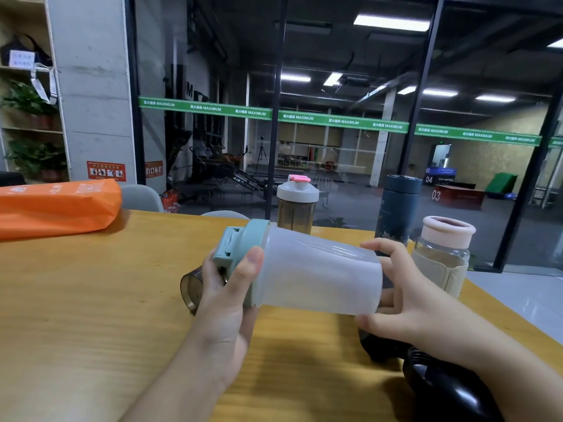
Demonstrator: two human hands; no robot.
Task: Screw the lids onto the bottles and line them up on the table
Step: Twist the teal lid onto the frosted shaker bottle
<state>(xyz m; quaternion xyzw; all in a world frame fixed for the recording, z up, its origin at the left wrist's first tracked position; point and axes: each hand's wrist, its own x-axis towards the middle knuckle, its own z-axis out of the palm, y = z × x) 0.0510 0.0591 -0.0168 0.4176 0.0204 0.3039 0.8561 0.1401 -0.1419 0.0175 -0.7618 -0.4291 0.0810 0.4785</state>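
A frosted white bottle [316, 275] lies sideways in the air over the wooden table [91, 300], its teal lid [243, 245] pointing left. My left hand [225, 296] grips the teal lid. My right hand [405, 300] holds the bottle's base end. At the table's far edge stand a smoky bottle with a white and pink lid [297, 205], a dark blue flask [397, 208] and a glass bottle with a pink lid and beige sleeve [443, 254]. A smoky open bottle [192, 287] lies on its side behind my left hand.
An orange bag [58, 205] lies at the table's far left. Black objects [441, 388] sit at the near right, under my right forearm. A glass wall [335, 117] rises right behind the table. The table's right edge runs close to the pink-lidded bottle.
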